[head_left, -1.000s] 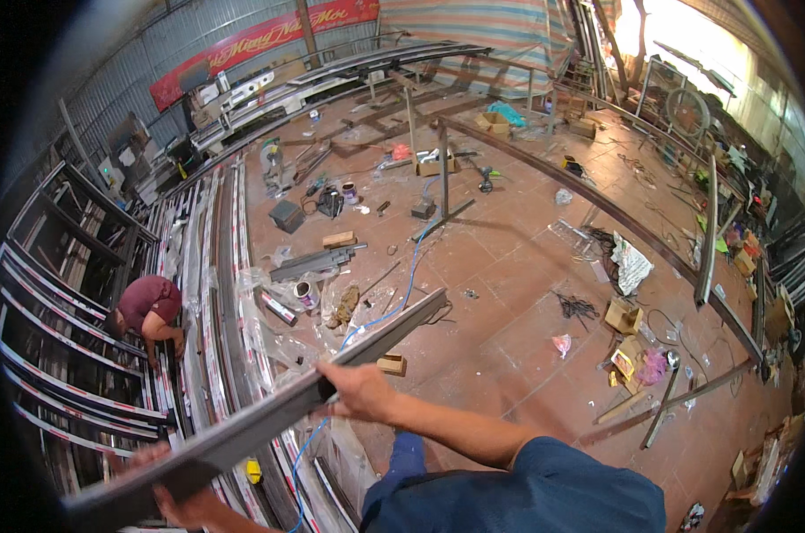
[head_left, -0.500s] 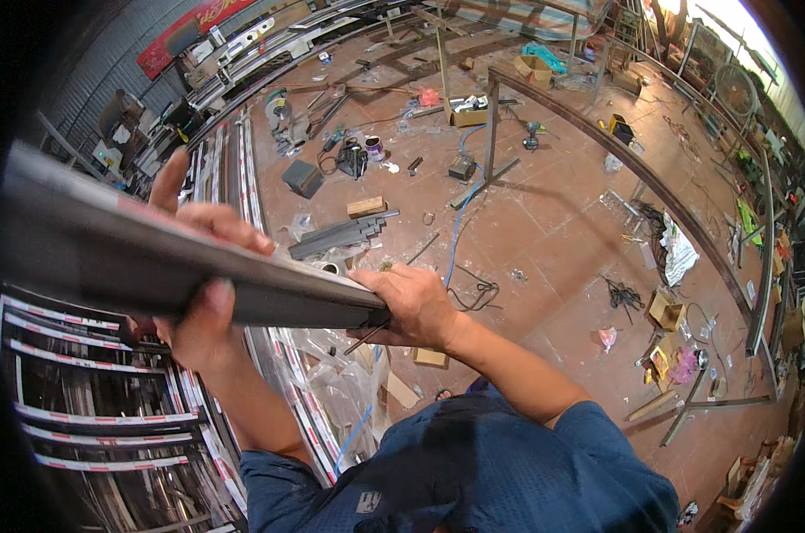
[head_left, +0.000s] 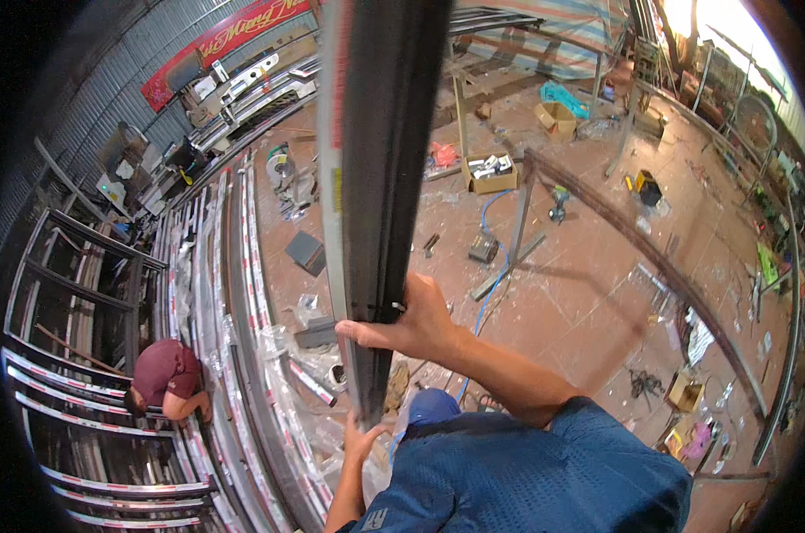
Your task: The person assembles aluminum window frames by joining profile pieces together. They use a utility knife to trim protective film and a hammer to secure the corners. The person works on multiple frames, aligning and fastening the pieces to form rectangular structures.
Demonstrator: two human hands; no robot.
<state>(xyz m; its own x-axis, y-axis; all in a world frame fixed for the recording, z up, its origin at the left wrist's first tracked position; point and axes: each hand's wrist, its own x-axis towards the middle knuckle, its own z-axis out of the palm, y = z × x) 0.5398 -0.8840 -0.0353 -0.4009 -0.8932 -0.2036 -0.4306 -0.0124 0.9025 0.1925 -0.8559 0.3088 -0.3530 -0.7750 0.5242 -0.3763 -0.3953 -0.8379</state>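
Observation:
A long dark metal profile (head_left: 376, 169) with a pale taped edge stands steeply in front of me, its upper end running out of the top of the picture. My right hand (head_left: 416, 324) is closed around it partway up, thumb across the front face; its other fingers are partly hidden behind. Lower down, my left hand (head_left: 360, 441) grips the same profile near its bottom end, close to my body. Under it, clear plastic wrapping (head_left: 282, 351) and a short taped piece (head_left: 312, 382) lie on the floor.
At left, a person in a maroon shirt (head_left: 167, 369) bends over long taped profiles (head_left: 247, 240) and dark frames (head_left: 74, 266). To the right are a curved brown metal beam (head_left: 651, 249), a cardboard box (head_left: 491, 178), a cordless drill (head_left: 558, 204) and a blue hose (head_left: 484, 311).
The profile has swung from nearly level, pointing left, to steeply upright. My left hand has moved down to its lower end; my right hand is now higher on it. The bent-over person has become visible.

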